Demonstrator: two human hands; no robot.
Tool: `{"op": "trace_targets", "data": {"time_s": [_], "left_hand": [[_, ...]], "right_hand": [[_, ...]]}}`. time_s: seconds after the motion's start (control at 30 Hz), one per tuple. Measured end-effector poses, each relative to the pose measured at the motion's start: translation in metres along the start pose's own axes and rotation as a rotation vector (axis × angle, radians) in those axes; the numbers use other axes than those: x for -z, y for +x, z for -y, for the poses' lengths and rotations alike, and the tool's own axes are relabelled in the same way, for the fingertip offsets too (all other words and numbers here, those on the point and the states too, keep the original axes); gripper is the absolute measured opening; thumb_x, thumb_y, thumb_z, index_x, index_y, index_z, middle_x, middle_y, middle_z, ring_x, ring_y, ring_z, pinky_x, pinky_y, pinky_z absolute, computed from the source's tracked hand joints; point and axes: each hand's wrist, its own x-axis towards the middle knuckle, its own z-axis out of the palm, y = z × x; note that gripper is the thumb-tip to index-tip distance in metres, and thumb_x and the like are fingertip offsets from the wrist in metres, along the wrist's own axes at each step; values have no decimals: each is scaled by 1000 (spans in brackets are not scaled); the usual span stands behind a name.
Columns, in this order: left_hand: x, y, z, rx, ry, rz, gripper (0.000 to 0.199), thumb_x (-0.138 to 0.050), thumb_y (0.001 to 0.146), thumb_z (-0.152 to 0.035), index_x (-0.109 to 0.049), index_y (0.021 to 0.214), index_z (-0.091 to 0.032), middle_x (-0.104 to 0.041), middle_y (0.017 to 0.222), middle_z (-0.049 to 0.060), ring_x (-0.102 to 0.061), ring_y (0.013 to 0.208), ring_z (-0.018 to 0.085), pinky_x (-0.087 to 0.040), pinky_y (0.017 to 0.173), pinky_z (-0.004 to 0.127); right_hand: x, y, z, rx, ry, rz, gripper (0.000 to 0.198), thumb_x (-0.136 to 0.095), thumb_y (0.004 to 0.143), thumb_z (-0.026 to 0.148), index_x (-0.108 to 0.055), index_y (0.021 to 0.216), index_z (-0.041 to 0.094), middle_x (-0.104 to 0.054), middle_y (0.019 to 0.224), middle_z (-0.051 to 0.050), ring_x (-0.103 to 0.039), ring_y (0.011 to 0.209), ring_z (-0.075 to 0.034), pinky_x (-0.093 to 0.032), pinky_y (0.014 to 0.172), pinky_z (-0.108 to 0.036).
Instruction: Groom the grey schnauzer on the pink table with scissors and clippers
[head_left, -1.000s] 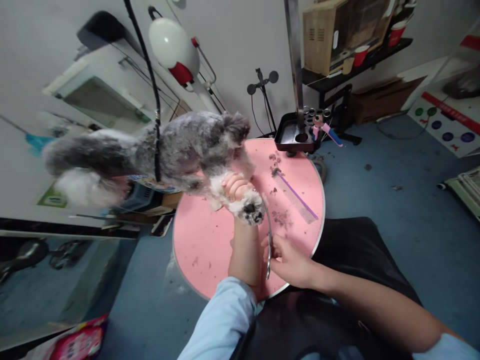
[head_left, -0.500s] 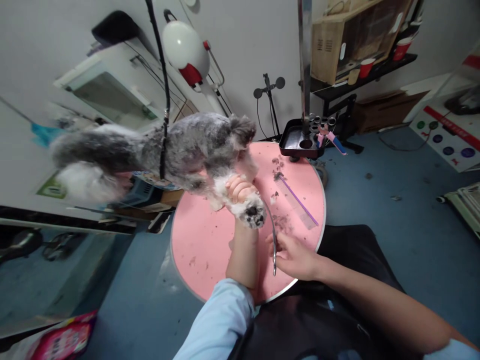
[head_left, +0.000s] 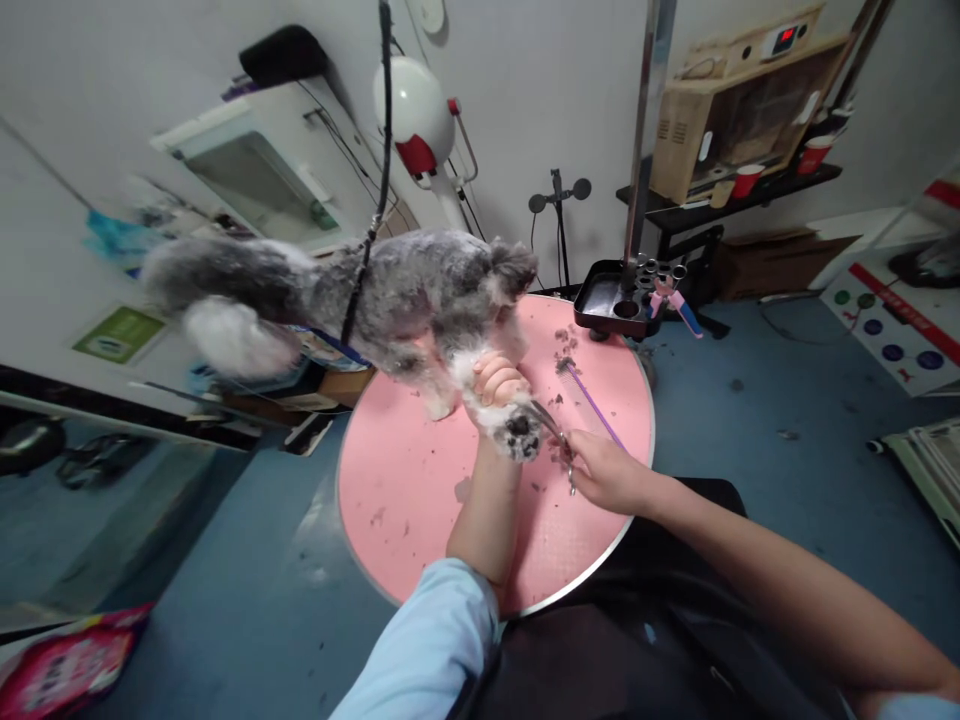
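Note:
A grey and white dog (head_left: 420, 285) stands on a round pink table (head_left: 420, 500), its head toward the left. My left hand (head_left: 501, 380) is wrapped around one of its legs, holding the paw (head_left: 519, 430) with its dark pads turned toward me. Curved metal scissors (head_left: 551, 422) are in my right hand (head_left: 600, 470), the blades reaching to the fur at the paw's right side. Whether the blades are parted I cannot tell. Just beyond my right hand lies a purple comb (head_left: 594, 405) with a tuft of hair at its far end.
A black grooming loop (head_left: 367, 250) hangs around the dog's body. Beside the upright metal pole (head_left: 646, 130), a black tray (head_left: 600, 300) carries several scissors and pink-and-blue clippers (head_left: 675, 302). Hair clippings (head_left: 564, 342) are scattered on the table. A white lamp-like device (head_left: 414, 105) stands behind the dog.
My right hand has moved up and toward the paw, and the scissors have turned from nearly upright to slanting, their blades now at the paw's edge. My left hand keeps its hold. The view has shifted slightly.

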Motion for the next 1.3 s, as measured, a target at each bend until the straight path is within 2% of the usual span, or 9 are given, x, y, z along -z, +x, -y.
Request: {"op": "trace_targets", "data": {"time_s": [0.1, 0.2, 0.3, 0.43, 0.57, 0.73, 0.9, 1.17, 1.3], "left_hand": [[-12, -2, -6, -153, -201, -104, 37, -53, 104, -22, -37, 70, -23, -21, 50, -8, -7, 40, 10, -20, 35, 23], [-21, -4, -9, -111, -320, -142, 37, -46, 105, -14, -40, 70, -22, -26, 49, -8, -12, 37, 9, -24, 36, 21], [-24, -7, -11, -109, -306, -162, 35, -45, 105, -12, -41, 72, -22, -23, 51, -8, -11, 38, 9, -22, 36, 20], [-24, -10, -12, -133, -218, -100, 32, -54, 99, -13, -39, 72, -22, -16, 55, -9, -6, 42, 8, -19, 37, 18], [-17, -5, -9, -114, -253, -76, 30, -56, 97, -16, -40, 73, -23, -19, 54, -9, -9, 41, 8, -20, 37, 20], [-11, 3, -5, -91, -322, -53, 31, -55, 97, -15, -37, 73, -23, -19, 53, -9, -8, 39, 8, -17, 35, 20], [-19, -4, -12, 30, -430, 17, 31, -54, 95, -9, -37, 74, -22, -20, 53, -10, -10, 38, 6, -19, 35, 16], [-22, -10, -16, 99, -509, 74, 29, -56, 93, -6, -40, 75, -23, -22, 54, -10, -16, 36, 5, -20, 36, 15], [-12, 3, -14, 135, -443, 85, 26, -60, 92, -12, -43, 75, -22, -27, 53, -9, -22, 35, 5, -22, 39, 17]], "right_hand": [[14, 5, -7, -12, -129, 30, 21, -49, 89, 6, -57, 98, 23, -69, 96, -6, -67, 88, -21, -52, 81, -33], [26, 9, -9, 53, -221, 40, 22, -54, 86, 8, -58, 103, 22, -69, 98, -7, -65, 91, -22, -52, 82, -33], [39, 19, -6, 130, -292, 69, 26, -59, 83, 11, -59, 108, 21, -68, 103, -9, -63, 94, -23, -51, 83, -34], [55, 32, -5, 66, -434, 143, 23, -46, 88, 6, -60, 99, 20, -67, 94, -8, -61, 85, -22, -47, 78, -32], [68, 32, -8, 36, -509, 179, 24, -44, 93, 7, -64, 100, 18, -69, 92, -9, -62, 85, -22, -45, 76, -31], [79, 32, -8, 127, -492, 170, 29, -45, 90, 5, -65, 106, 18, -70, 95, -10, -63, 88, -23, -48, 79, -32], [90, 45, 2, 242, -557, 166, 35, -51, 83, 5, -66, 113, 16, -69, 104, -13, -63, 95, -26, -50, 86, -36], [108, 52, 7, 224, -751, 174, 34, -40, 94, 5, -69, 105, 17, -71, 98, -13, -61, 87, -24, -45, 79, -34], [99, 49, 9, 211, -798, 122, 34, -38, 97, 6, -70, 100, 17, -71, 94, -13, -60, 84, -23, -46, 81, -34]]}}
